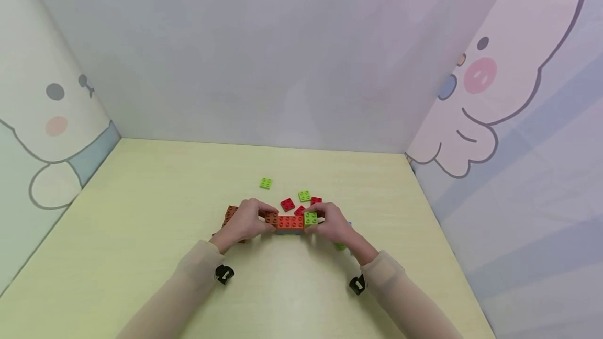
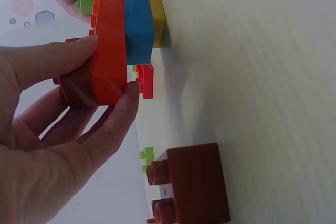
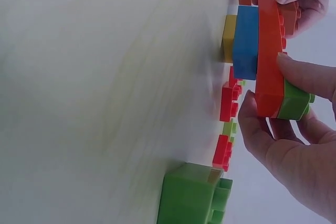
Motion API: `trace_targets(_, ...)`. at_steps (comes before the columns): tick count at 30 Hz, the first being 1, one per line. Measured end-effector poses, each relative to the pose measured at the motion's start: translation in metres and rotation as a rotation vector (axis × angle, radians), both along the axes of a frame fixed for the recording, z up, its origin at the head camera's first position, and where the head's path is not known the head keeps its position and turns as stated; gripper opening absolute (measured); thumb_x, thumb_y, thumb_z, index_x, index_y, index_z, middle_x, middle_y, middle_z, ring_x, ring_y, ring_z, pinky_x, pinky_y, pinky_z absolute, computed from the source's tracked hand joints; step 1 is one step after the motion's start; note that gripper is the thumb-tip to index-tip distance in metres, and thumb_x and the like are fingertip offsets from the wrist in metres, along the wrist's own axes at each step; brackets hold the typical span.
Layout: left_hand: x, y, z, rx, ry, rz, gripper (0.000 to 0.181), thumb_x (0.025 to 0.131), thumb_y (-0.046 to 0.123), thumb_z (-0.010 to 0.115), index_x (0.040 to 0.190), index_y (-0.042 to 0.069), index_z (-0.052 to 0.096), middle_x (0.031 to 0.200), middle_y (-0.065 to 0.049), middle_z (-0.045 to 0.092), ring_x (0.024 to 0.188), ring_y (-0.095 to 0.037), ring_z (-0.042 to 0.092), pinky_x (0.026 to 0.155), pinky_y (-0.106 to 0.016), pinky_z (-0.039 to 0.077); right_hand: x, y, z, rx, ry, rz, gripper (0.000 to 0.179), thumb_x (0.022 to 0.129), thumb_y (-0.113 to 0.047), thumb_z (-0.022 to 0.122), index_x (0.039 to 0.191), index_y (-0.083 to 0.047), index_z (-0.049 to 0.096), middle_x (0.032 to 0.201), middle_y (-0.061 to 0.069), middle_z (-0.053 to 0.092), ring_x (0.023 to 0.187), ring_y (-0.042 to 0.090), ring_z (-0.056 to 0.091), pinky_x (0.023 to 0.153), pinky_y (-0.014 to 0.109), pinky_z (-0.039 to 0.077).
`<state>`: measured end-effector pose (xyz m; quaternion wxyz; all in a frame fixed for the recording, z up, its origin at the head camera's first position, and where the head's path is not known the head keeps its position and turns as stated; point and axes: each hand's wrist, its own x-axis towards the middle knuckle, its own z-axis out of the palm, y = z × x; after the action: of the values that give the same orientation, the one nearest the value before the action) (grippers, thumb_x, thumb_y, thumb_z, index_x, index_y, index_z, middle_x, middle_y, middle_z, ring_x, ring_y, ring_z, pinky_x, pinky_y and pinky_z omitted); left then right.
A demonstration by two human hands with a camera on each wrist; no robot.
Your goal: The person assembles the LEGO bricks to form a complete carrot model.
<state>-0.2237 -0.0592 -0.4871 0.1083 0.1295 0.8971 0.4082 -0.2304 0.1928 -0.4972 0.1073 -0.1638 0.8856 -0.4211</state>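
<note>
A long orange-red toy brick (image 1: 290,222) lies across a blue brick (image 2: 138,24), with a yellow brick (image 2: 157,20) under the blue one. On its left end sits a brown brick (image 2: 79,81), on its right end a green brick (image 3: 294,101). My left hand (image 1: 249,218) pinches the brown brick and the orange end beneath it between thumb and fingers. My right hand (image 1: 332,222) likewise grips the green brick at the other end, a fingertip beneath the overhanging orange end. The stack stands upright on the table between both hands.
Loose red bricks (image 1: 287,204) and flat green bricks (image 1: 266,183) lie beyond the stack. Brown bricks (image 2: 198,183) are next to my left hand. A larger green brick (image 3: 188,195) stands near my right hand. Printed walls (image 1: 264,56) border the table (image 1: 165,187) at the back and sides.
</note>
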Motion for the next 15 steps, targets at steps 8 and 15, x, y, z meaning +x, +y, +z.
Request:
trace_targets(8,0.0006,0.0009,-0.0029,0.019,0.009,0.004,0.040,0.072,0.010,0.084,0.110,0.012,0.073,0.116,-0.004,0.064,0.105,-0.020,0.056,0.084,-0.041,0.047,-0.0013,0.0016,0.0012,0.042,0.011,0.004,0.040,0.074,-0.009,0.083,0.111,-0.008,0.070,0.109,0.002,0.064,0.096,0.019,0.061,0.081,0.034,0.050)
trace_targets(15,0.0021,0.0024,-0.0049,0.029,0.020,0.010,0.041,0.071,0.007,0.084,0.110,0.009,0.072,0.114,-0.006,0.065,0.114,-0.027,0.054,0.095,-0.047,0.041,0.0005,0.0006,0.0006,0.057,0.031,0.004,0.039,0.074,-0.009,0.082,0.111,-0.007,0.069,0.108,0.002,0.064,0.095,0.019,0.061,0.080,0.034,0.050)
